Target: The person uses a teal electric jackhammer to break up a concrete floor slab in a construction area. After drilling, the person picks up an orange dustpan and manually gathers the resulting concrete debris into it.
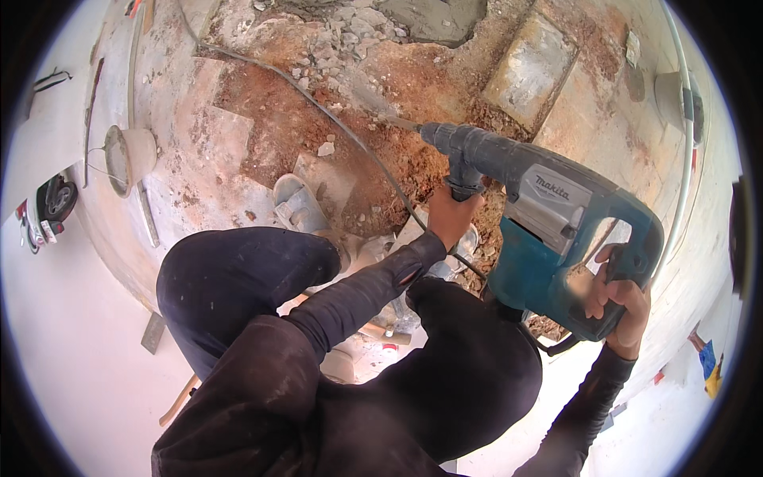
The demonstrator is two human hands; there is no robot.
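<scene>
A teal and dark grey Makita demolition hammer (536,197) lies across the view at the right, its nose to the upper left. My left hand (454,216) is closed around its side handle (466,179). At the back end, my right hand (626,307) grips the rear handle (641,250). From the nose, a steel chisel bit (404,123) reaches over broken reddish soil and rubble (417,167); its far end is blurred, so contact is hard to judge. My sandalled foot (301,206) stands on the floor left of the machine.
A grey cable (322,107) runs over the floor towards my left wrist. Concrete chunks (351,36) lie near a hollow of grey mortar (444,18). A rectangular slab (527,71) adjoins the soil. Buckets (140,158), a pipe (685,119), a motorcycle (53,206) and another person (708,361) are farther off.
</scene>
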